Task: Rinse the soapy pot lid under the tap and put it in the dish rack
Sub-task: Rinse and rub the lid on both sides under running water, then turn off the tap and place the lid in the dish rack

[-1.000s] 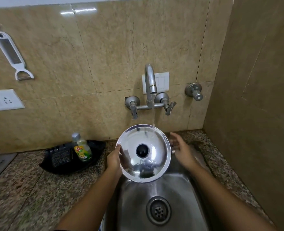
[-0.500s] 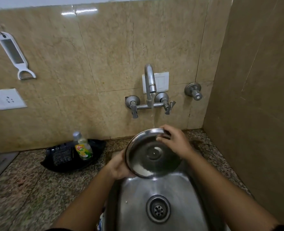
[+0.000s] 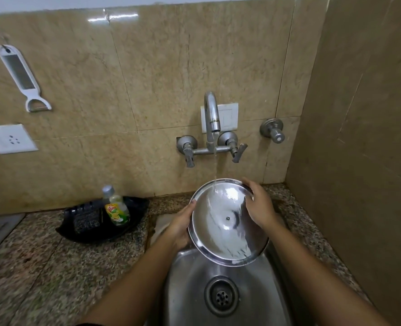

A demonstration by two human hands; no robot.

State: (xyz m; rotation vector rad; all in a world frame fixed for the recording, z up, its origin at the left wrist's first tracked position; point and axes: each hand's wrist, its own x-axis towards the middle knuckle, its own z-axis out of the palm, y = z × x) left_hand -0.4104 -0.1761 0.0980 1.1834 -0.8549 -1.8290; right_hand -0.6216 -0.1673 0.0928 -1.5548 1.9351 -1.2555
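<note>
Left hand (image 3: 179, 228) grips the pot lid (image 3: 220, 234) at its left rim, right hand (image 3: 258, 205) curls over the upper-right rim. I see it tilted, underside toward me, under the tap (image 3: 211, 114) stream, over the sink (image 3: 190, 290). Speckled granite surface (image 3: 42, 267), beige-tiled corner.

Lid (image 3: 223, 222) under running tap (image 3: 211, 114), left hand (image 3: 180, 228), right hand (image 3: 258, 205) holding rim

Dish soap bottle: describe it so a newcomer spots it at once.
Start at the steel sink and move left along the speckled counter to the black tray. The bottle stands in that tray, right of a dark pad. Its grey cap and yellow-green label make it the tray's only colourful item.
</note>
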